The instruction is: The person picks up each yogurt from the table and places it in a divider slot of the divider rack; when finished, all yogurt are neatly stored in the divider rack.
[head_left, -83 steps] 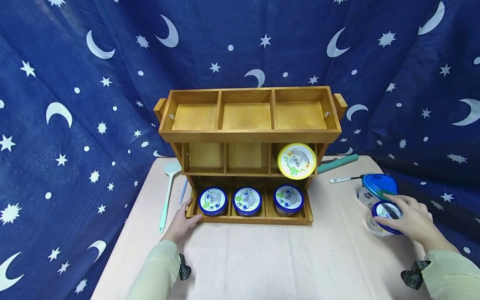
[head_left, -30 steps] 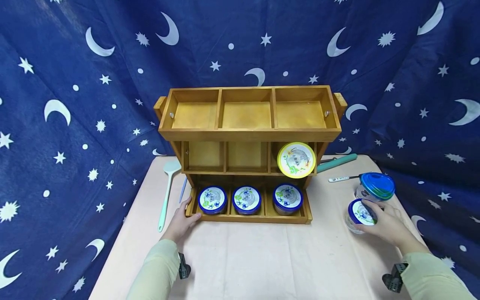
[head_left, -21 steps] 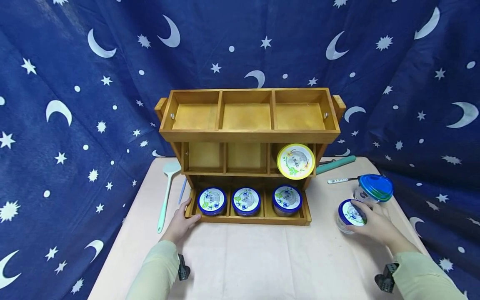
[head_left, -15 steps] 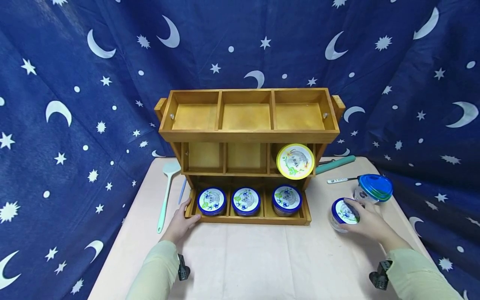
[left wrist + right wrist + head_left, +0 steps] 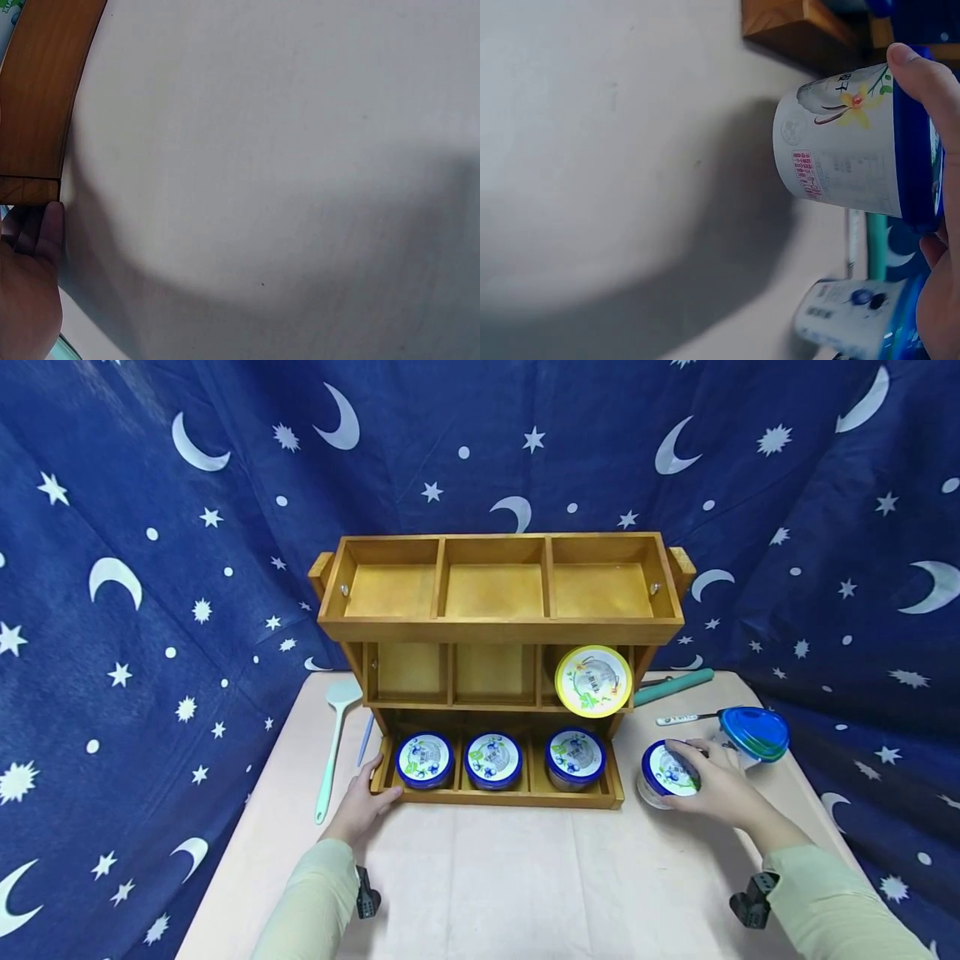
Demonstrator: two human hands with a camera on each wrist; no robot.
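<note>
My left hand (image 5: pixel 358 810) grips the front left corner of a three-tier wooden rack (image 5: pixel 498 632), thumb along the bottom tray's front edge. In the left wrist view, curled fingers (image 5: pixel 49 232) meet the tray's wooden end (image 5: pixel 30 190). My right hand (image 5: pixel 723 789) holds a blue-lidded tub (image 5: pixel 670 768) by its lid, right of the rack. The right wrist view shows its white side (image 5: pixel 847 142), printed with a yellow flower, raised over its shadow. Three blue-lidded tubs (image 5: pixel 424 760) occupy the bottom tier; a yellow-lidded tub (image 5: pixel 593 682) sits tilted in the middle tier's right compartment.
Another blue-lidded tub (image 5: pixel 753 733) stands behind my right hand, near a white-handled tool (image 5: pixel 678 719). A green stick-like object (image 5: pixel 675 686) lies beside the rack on the right. Left of it lie a pale green spatula (image 5: pixel 335 752) and a thin blue stick (image 5: pixel 366 739). A star-patterned cloth hangs behind.
My right hand has carried the blue-lidded tub leftward from the table's right edge, past the other tub, toward the rack. My left hand has stayed on the rack's corner.
</note>
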